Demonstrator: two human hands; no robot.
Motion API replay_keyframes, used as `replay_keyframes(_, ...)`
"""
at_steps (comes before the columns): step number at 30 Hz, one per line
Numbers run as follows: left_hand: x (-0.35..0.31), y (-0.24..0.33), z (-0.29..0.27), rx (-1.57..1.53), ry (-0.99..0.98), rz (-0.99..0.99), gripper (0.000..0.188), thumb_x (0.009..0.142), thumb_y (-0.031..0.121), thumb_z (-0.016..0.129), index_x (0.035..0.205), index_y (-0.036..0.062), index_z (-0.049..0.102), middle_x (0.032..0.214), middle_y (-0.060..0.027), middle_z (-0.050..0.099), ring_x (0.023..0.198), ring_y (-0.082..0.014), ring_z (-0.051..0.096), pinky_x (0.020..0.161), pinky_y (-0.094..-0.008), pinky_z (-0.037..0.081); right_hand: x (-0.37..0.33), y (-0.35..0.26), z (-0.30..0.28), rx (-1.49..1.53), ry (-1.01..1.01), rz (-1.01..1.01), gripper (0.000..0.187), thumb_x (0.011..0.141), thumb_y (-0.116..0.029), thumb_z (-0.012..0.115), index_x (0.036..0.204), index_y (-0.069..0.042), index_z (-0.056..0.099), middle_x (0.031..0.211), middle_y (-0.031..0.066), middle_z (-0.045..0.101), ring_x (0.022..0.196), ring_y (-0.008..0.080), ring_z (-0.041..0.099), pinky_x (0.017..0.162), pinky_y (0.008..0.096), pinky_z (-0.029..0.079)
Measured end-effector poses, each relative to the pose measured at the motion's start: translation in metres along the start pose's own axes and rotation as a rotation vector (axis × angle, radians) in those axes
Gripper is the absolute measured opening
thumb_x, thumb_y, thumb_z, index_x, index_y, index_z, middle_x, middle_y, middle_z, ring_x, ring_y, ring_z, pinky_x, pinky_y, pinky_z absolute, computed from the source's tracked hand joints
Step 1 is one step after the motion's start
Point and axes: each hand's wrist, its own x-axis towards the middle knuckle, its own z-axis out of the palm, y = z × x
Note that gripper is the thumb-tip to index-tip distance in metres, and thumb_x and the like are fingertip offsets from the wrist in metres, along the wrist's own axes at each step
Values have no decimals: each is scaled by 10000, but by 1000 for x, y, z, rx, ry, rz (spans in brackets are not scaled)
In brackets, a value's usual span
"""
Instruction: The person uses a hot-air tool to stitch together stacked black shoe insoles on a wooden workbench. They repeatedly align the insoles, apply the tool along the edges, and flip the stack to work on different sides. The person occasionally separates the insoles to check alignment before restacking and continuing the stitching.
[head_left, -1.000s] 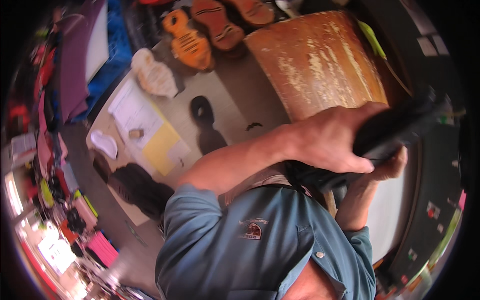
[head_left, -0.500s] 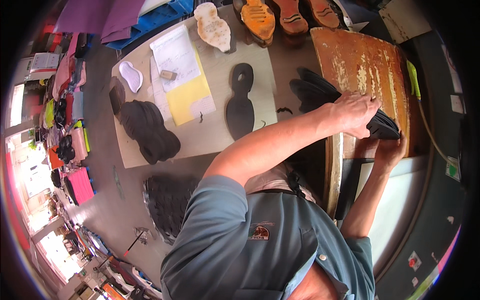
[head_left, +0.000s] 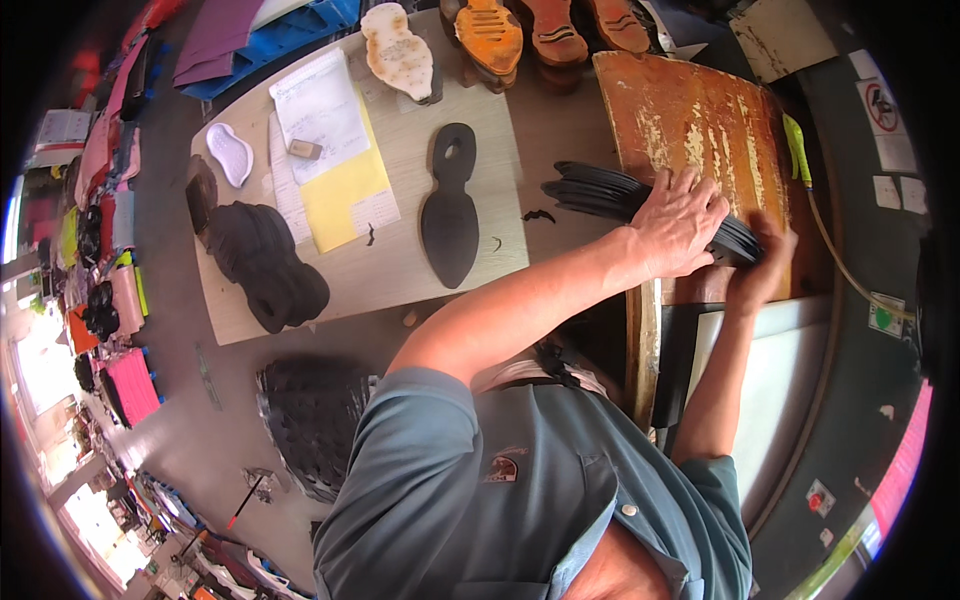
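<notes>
A stack of thin black shoe soles [head_left: 592, 190] lies sideways above the worn wooden board, its layered edges showing. My left hand [head_left: 682, 220] reaches across from the left and is wrapped over the middle of this stack. At the stack's right end my right hand [head_left: 765, 262] holds it from the side, with some fingertips hidden behind it. To the left, one single black sole [head_left: 450, 215] with a hole in its narrow end lies flat on the pale tabletop. A pile of black soles [head_left: 268, 265] rests near the table's left edge.
The scuffed orange-brown board [head_left: 700, 120] stands at the right. Papers with a yellow sheet [head_left: 345, 205] carry a small block [head_left: 304, 149]. A white sole shape [head_left: 230, 155], a stained white form [head_left: 398, 50] and an orange sole form [head_left: 487, 35] lie around. A green-handled hose tool [head_left: 797, 148] hangs right.
The stack has turned between my hands and now shows its edges more evenly lined up. My left hand's fingers have spread over it. The whole view has shifted slightly.
</notes>
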Motion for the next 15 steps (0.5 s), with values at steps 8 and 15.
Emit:
replay_keyframes(8, -3, -2, -50, -406, -104, -128, 637, 864, 369, 895, 1260, -11, 572, 1193, -224, 672, 1141, -381, 692, 1001, -490, 565, -33, -65, 36, 100, -36, -125, 721, 1103, -611, 533, 1440, 22, 605, 1245, 134, 697, 1201, 246, 658, 1080, 426, 504)
replay_keyframes(15, -47, -25, -156, -1392, 376, -571, 765, 821, 283, 963, 1380, -68, 577, 1209, -193, 733, 1146, -273, 720, 1021, -390, 569, -183, -40, 143, -482, -446, -377, 769, 902, -312, 922, 1485, 33, 557, 1399, 143, 659, 1283, 220, 632, 1085, 376, 503)
